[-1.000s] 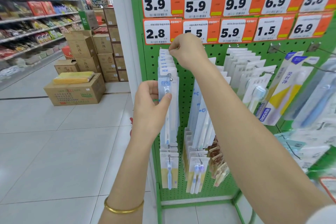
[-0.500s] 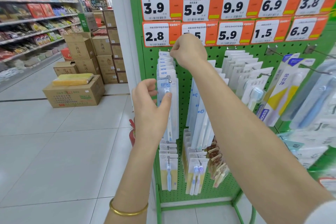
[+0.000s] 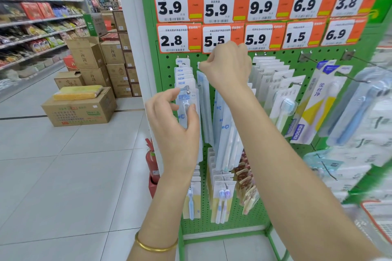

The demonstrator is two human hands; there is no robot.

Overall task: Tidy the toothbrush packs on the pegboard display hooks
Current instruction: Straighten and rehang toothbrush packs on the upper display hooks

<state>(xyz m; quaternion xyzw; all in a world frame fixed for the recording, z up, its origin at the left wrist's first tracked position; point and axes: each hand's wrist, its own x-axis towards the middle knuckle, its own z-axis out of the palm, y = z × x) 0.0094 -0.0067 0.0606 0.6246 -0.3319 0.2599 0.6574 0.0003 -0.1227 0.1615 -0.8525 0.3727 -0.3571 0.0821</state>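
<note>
Toothbrush packs (image 3: 184,78), green pegboard (image 3: 167,68) display.
Pinches front pack (image 3: 186,100) with left hand (image 3: 176,127); curls right hand (image 3: 229,68) atop neighbouring column, whether gripping anything: cannot tell.

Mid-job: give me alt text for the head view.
A left hand grips the front toothbrush pack hanging on a green pegboard, while the right hand pinches the top of a neighbouring pack just under orange price tags.

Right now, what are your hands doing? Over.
Left hand pinches front toothbrush pack. Right hand pinches top of neighbouring pack. Right forearm covers middle packs.
</note>
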